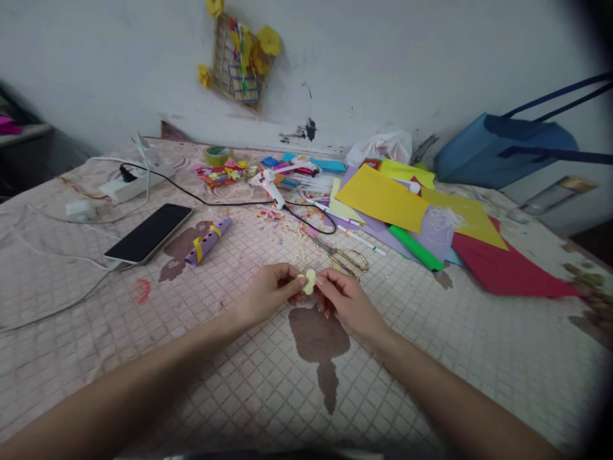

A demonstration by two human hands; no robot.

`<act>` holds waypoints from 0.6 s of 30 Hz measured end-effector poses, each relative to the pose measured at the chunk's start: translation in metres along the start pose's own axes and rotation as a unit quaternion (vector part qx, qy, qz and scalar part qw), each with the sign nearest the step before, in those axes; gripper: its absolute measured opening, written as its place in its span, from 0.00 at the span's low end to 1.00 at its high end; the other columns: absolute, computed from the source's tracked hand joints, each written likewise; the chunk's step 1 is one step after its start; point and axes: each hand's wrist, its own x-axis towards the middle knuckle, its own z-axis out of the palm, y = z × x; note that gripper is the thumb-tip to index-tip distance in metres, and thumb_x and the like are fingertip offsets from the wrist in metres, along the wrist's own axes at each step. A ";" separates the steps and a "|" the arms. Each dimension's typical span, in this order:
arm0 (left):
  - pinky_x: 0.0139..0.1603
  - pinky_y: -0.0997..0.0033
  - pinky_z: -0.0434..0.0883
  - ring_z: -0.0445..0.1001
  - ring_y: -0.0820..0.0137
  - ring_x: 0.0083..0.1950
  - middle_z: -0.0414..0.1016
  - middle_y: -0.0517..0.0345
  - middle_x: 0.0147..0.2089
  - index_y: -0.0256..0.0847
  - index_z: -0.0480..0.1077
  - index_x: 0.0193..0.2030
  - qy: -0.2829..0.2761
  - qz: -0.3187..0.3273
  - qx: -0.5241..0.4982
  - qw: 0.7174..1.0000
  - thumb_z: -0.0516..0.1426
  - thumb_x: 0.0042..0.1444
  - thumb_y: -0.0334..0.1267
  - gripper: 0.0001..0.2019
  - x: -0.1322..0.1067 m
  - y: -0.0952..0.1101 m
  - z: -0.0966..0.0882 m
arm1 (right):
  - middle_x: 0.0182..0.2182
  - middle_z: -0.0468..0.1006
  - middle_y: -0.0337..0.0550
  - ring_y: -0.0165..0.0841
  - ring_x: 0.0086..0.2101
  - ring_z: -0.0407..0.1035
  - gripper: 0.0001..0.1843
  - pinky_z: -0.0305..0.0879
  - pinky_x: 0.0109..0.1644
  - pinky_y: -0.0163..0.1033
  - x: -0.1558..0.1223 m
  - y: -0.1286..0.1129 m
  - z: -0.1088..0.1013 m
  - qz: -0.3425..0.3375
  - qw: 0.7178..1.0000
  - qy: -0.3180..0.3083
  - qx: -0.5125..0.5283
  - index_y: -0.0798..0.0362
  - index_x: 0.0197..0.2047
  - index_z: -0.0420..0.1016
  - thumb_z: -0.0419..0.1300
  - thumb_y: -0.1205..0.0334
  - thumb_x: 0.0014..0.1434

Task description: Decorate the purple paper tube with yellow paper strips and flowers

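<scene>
A small pale yellow paper flower shape (309,281) is pinched between my left hand (268,294) and my right hand (342,303), held just above the tile-patterned table cover (249,390). Both hands grip it with their fingertips, and the fingers partly hide its edges. Gold-handled scissors (347,259) lie just beyond my right hand. Small paper scraps (282,230) are scattered beyond my hands.
A hot glue gun (272,182) lies at the back, its black cord running across the table. A black smartphone (148,233), a purple rolled tube (208,241) and a white power strip (134,185) lie to the left. Stacked coloured paper sheets (383,198) fill the right side.
</scene>
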 end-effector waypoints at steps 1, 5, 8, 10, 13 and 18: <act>0.27 0.75 0.66 0.67 0.76 0.25 0.69 0.58 0.24 0.33 0.66 0.32 -0.005 -0.007 -0.008 1.000 0.56 0.51 0.46 0.15 0.001 -0.001 -0.001 | 0.18 0.66 0.34 0.24 0.17 0.60 0.17 0.57 0.18 0.29 0.000 0.001 0.000 0.003 1.000 0.000 0.012 0.53 0.29 0.65 0.51 0.48 0.58; 0.27 0.76 0.66 0.67 0.77 0.24 0.69 0.59 0.24 0.33 0.66 0.31 -0.016 -0.021 -0.017 1.000 0.56 0.51 0.46 0.15 0.004 -0.004 -0.005 | 0.22 0.69 0.37 0.24 0.19 0.62 0.20 0.58 0.18 0.29 0.001 0.004 -0.001 0.015 0.998 0.004 0.055 0.54 0.33 0.67 0.49 0.44 0.58; 0.27 0.76 0.66 0.66 0.76 0.24 0.68 0.60 0.24 0.34 0.67 0.30 -0.031 -0.035 -0.005 0.999 0.56 0.50 0.46 0.14 0.004 -0.004 -0.006 | 0.19 0.66 0.34 0.24 0.18 0.60 0.19 0.58 0.19 0.29 0.000 0.003 -0.003 0.009 0.999 -0.023 0.020 0.54 0.32 0.66 0.51 0.44 0.57; 0.27 0.75 0.66 0.66 0.76 0.24 0.68 0.61 0.23 0.35 0.66 0.29 -0.046 -0.041 0.011 0.998 0.56 0.50 0.45 0.13 0.003 -0.003 -0.008 | 0.18 0.65 0.33 0.24 0.18 0.60 0.18 0.58 0.19 0.28 -0.002 0.002 -0.003 0.006 1.000 -0.023 0.000 0.54 0.33 0.66 0.52 0.46 0.57; 0.25 0.76 0.63 0.66 0.75 0.22 0.67 0.62 0.21 0.36 0.67 0.28 -0.064 -0.034 0.090 0.993 0.54 0.52 0.43 0.11 0.000 0.002 -0.014 | 0.19 0.64 0.34 0.24 0.19 0.59 0.17 0.57 0.19 0.28 -0.004 0.004 -0.004 0.016 1.000 -0.014 -0.010 0.53 0.34 0.67 0.52 0.47 0.57; 0.25 0.76 0.61 0.66 0.75 0.21 0.69 0.61 0.19 0.37 0.69 0.27 -0.077 -0.030 0.249 0.965 0.51 0.50 0.35 0.08 -0.004 0.014 -0.029 | 0.23 0.67 0.37 0.25 0.20 0.60 0.17 0.57 0.19 0.29 -0.004 0.009 -0.004 0.025 0.998 -0.036 -0.033 0.53 0.32 0.67 0.52 0.47 0.57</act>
